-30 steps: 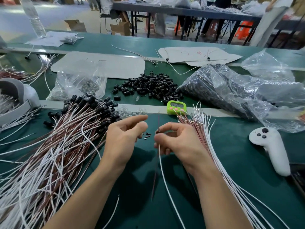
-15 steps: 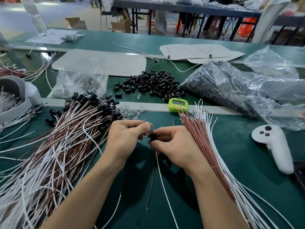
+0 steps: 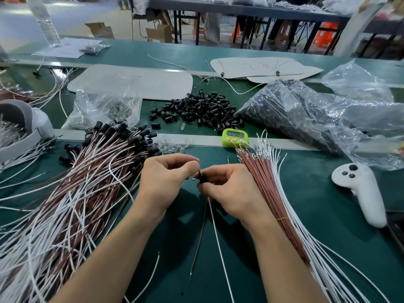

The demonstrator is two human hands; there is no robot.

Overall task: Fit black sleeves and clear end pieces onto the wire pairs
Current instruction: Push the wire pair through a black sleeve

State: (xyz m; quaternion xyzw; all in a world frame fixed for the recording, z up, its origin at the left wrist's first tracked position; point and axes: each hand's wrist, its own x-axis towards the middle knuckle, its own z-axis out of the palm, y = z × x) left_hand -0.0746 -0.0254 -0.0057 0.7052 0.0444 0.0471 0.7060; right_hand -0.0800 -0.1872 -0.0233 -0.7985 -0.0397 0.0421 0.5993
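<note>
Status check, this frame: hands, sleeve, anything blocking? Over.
Right hand pinches black sleeve on wire pair. Left hand fingertips at sleeve's top, grip unclear. Nothing blocking.

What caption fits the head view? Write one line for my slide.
Right hand pinches a black sleeve on a wire pair; left hand meets its tip, finished wires piled alongside.

Left hand [image 3: 162, 182] curled, right hand [image 3: 229, 191] pinching, fingertips [image 3: 192, 169] meeting
</note>
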